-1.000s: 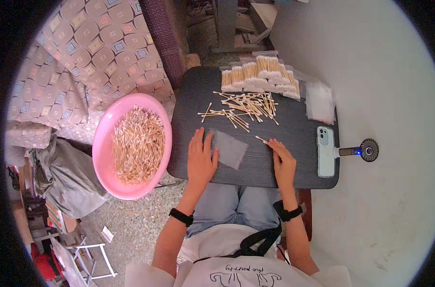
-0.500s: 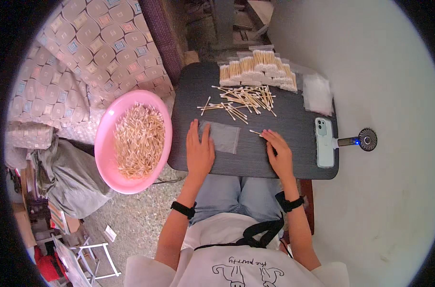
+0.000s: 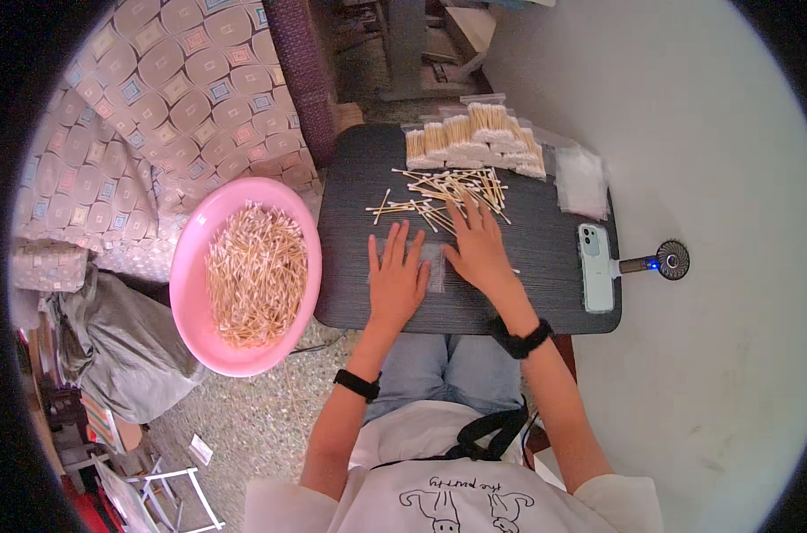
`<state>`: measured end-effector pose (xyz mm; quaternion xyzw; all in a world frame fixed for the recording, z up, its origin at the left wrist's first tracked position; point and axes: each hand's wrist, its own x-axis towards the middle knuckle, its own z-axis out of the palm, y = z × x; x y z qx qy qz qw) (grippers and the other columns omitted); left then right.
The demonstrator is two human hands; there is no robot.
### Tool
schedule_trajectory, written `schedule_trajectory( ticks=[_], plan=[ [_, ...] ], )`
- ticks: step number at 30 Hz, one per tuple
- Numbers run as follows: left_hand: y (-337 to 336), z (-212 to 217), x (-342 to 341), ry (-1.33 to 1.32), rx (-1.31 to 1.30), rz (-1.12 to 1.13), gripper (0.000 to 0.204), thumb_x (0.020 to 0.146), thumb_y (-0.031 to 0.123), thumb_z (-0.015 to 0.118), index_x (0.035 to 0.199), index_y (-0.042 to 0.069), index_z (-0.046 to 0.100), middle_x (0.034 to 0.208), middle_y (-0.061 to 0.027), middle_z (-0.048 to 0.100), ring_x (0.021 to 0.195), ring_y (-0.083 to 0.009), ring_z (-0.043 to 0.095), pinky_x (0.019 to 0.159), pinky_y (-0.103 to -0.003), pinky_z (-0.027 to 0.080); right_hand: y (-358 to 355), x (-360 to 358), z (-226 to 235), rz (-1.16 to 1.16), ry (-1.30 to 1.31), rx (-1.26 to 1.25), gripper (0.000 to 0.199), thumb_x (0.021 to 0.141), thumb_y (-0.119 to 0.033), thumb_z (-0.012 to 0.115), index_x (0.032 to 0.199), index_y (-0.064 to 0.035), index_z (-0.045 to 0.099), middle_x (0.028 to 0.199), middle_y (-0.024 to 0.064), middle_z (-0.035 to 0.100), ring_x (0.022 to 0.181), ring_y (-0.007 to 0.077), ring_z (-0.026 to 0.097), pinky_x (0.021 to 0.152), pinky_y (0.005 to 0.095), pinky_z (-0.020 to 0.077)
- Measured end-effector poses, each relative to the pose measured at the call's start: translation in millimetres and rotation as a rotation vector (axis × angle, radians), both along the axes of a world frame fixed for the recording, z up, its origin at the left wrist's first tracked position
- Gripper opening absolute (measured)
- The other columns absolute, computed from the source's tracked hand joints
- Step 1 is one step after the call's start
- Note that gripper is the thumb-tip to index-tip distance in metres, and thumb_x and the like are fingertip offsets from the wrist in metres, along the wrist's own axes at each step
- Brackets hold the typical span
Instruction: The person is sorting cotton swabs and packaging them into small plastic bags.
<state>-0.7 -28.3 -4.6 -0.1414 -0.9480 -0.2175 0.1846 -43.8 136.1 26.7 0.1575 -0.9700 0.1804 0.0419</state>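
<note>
Dark tabletop (image 3: 550, 275): my left hand (image 3: 397, 280) splayed over clear bag (image 3: 435, 268); my right hand (image 3: 484, 252), unclenched, fingers extended over loose swabs (image 3: 457, 185).

The left grip (image 3: 397, 280) hides much of the clear bag (image 3: 435, 274); the right grip (image 3: 481, 244) covers part of the swab pile (image 3: 487, 183).

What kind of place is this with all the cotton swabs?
Probably a room in a home, used as a little work corner: patterned fabric on the left, a small dark table, and a pink basin heaped with cotton swabs.
</note>
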Motion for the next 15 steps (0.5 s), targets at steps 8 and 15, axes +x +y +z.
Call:
schedule_trajectory(
  ticks=[8,15],
  plan=[
    [-1.1,-1.3,0.3,0.043,0.117,0.037,0.032,0.087,0.011,0.057,0.118,0.005,0.060,0.141,-0.0165,0.042,0.135,-0.0363,0.032,0.111,-0.055,0.021,-22.0,-39.2,-16.8,-0.039,0.070,0.152,0.073,0.081,-0.025,0.069,0.143,-0.0109,0.035,0.151,0.0142,0.028,0.134,0.0388,0.033,0.105,0.0502,0.0332],
    [-1.5,-2.0,0.7,0.066,0.102,0.070,0.030,0.083,0.009,0.058,0.113,0.005,0.063,0.138,-0.0177,0.045,0.132,-0.0377,0.035,0.110,-0.055,0.023,14.1,-29.5,-18.9,0.141,0.090,0.103,0.054,0.086,0.000,0.048,0.138,-0.0129,0.046,0.150,0.0063,0.034,0.136,0.0303,0.035,0.109,0.0419,0.0336]
  ],
)
